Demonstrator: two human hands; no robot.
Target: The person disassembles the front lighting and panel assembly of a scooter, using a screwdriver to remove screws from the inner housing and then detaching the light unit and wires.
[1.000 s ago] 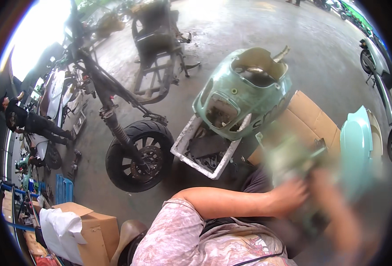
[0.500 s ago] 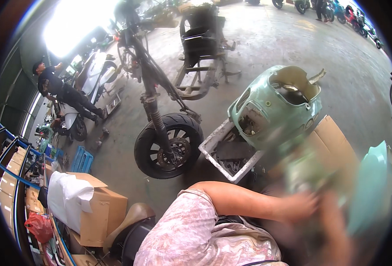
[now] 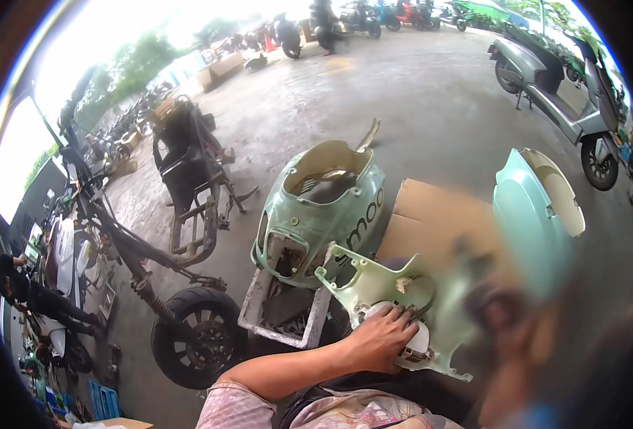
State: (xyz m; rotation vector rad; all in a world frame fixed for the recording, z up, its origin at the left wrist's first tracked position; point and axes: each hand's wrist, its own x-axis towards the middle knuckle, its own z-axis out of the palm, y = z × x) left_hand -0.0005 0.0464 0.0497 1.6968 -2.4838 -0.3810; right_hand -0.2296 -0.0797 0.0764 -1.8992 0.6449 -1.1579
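Observation:
My left hand [image 3: 384, 340] is closed over a white housing [image 3: 415, 346] set into a pale green scooter panel [image 3: 363, 275], its fingers curled over the top. The panel lies over my lap with its inner side up, and screw posts show along its edge. My right hand [image 3: 506, 330] is at the panel's right side, close to a dark, rounded thing [image 3: 494, 300]. Blur hides its fingers and whatever they may hold. Ahead stands a larger green scooter body shell [image 3: 324, 207], resting on a white-rimmed crate [image 3: 288, 334].
A flattened cardboard sheet [image 3: 431, 214] lies beyond the panel, with another mint cover [image 3: 524, 207] to its right. At left stand a front wheel and fork [image 3: 200, 336] and a bare scooter frame [image 3: 188, 171]. A silver scooter [image 3: 560, 100] is far right; a person [image 3: 30, 289] stands far left.
The view has swung right, so the scene sits further left. My hands, close together before, are now apart, and the left one lies over the white housing. The panel shows more clearly.

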